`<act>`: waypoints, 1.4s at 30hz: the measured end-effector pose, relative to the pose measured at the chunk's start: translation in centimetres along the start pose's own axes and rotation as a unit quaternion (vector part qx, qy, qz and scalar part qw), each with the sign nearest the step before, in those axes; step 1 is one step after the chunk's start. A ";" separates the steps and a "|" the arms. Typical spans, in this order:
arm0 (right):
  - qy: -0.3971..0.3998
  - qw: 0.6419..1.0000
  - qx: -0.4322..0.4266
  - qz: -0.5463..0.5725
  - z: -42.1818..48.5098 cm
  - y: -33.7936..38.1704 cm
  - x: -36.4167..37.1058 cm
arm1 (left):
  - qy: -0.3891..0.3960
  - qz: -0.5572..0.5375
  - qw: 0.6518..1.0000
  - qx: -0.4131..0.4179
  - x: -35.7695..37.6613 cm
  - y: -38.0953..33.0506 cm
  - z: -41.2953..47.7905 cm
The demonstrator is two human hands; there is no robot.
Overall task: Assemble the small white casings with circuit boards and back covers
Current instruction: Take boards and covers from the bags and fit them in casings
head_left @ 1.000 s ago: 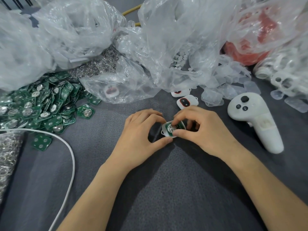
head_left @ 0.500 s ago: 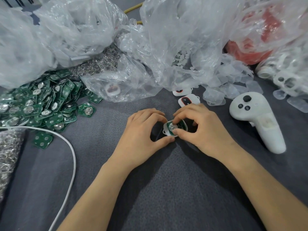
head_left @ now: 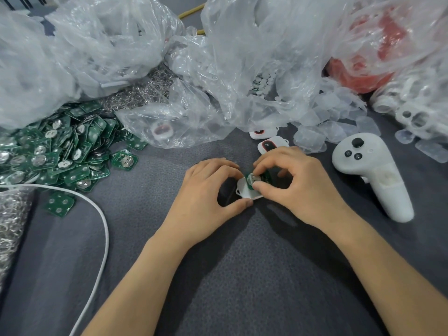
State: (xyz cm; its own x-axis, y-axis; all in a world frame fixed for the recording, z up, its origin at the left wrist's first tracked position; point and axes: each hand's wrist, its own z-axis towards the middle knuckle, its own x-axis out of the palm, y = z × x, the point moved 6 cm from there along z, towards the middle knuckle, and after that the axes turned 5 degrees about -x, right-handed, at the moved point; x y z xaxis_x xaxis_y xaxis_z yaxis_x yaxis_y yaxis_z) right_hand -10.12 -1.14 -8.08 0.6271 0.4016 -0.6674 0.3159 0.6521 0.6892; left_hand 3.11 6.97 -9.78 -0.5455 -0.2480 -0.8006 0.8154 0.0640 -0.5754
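Pressure is shifting onto the circuit board (head_left: 255,178). Compared with a moment ago, the white casing (head_left: 243,192) shows more of its rim and side lug and is tipped toward the left hand (head_left: 206,190), whose curled thumb and forefinger pinch it just above the desk (head_left: 242,275). The right hand (head_left: 298,187) pinches the board, thumb on its near edge and forefinger over the far one. The board seems part-seated, not yet flush, so closing it up comes later. Spare boards (head_left: 60,151) lie heaped well apart at left.
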 end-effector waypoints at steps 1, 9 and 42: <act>-0.012 1.000 0.003 0.009 0.0 -0.1 -0.3 | 0.002 -0.001 1.000 -0.001 0.0 0.0 0.0; -0.043 0.999 0.015 0.001 0.0 -0.9 -1.6 | -0.012 -0.037 0.999 0.023 -0.4 -0.3 -0.1; 0.023 0.999 -0.019 -0.036 0.2 -0.1 -0.5 | -0.011 -0.056 0.996 0.070 -0.2 -1.2 -0.3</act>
State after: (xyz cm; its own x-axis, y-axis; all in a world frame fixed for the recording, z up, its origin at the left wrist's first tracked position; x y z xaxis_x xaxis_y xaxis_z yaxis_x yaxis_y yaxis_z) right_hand -10.37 -1.54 -7.77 0.5694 0.3812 -0.7283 0.3324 0.7036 0.6281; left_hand 2.19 7.28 -8.99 -0.6314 -0.2665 -0.7282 0.7696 -0.1004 -0.6306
